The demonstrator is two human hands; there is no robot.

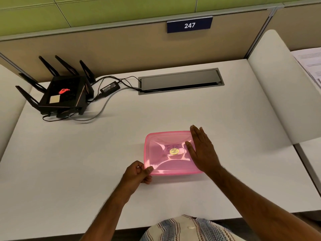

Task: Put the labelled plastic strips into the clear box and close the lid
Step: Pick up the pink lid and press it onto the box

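You are working at a white desk (173, 110) in a numbered cubicle, where one clear box under its pink lid (166, 153) is sitting near the front edge. Your right hand (202, 150) is lying flat and open on the lid while your left hand (139, 173) is pinching its near-left corner. Thin, light, flexible plastic, probably: be pressing the rim corner by corner; strips inside are too faint to count.

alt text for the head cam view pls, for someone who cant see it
A person's right hand lies flat on the pink lid of a box on a white desk, while the left hand pinches the lid's near left corner. A black router with antennas sits at the far left, and a sign reading 247 hangs on the partition behind.
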